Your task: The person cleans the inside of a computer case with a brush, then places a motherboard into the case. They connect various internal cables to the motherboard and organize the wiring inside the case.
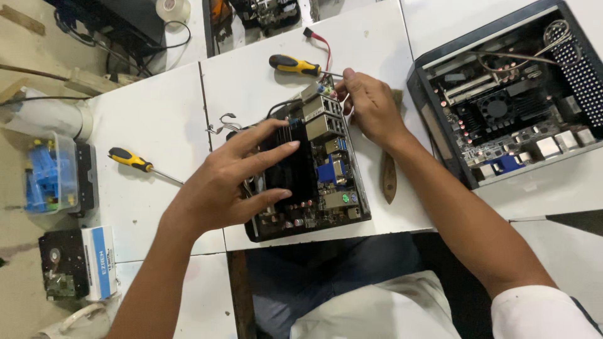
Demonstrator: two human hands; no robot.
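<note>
A small black computer case with its circuit board (326, 182) exposed lies on the white table (157, 119) in front of me. My left hand (235, 179) rests flat on the board's black heatsink, fingers spread. My right hand (370, 103) is at the far corner of the case, fingertips pinched at the metal port block there. What the fingers pinch is too small to make out.
Two yellow-and-black screwdrivers lie on the table, one (295, 64) beyond the case, one (135, 161) to the left. A second open computer case (502, 94) sits at right. A brown tool (389, 177) lies beside the board. A hard drive (63, 263) and a blue-filled plastic box (50, 176) are at far left.
</note>
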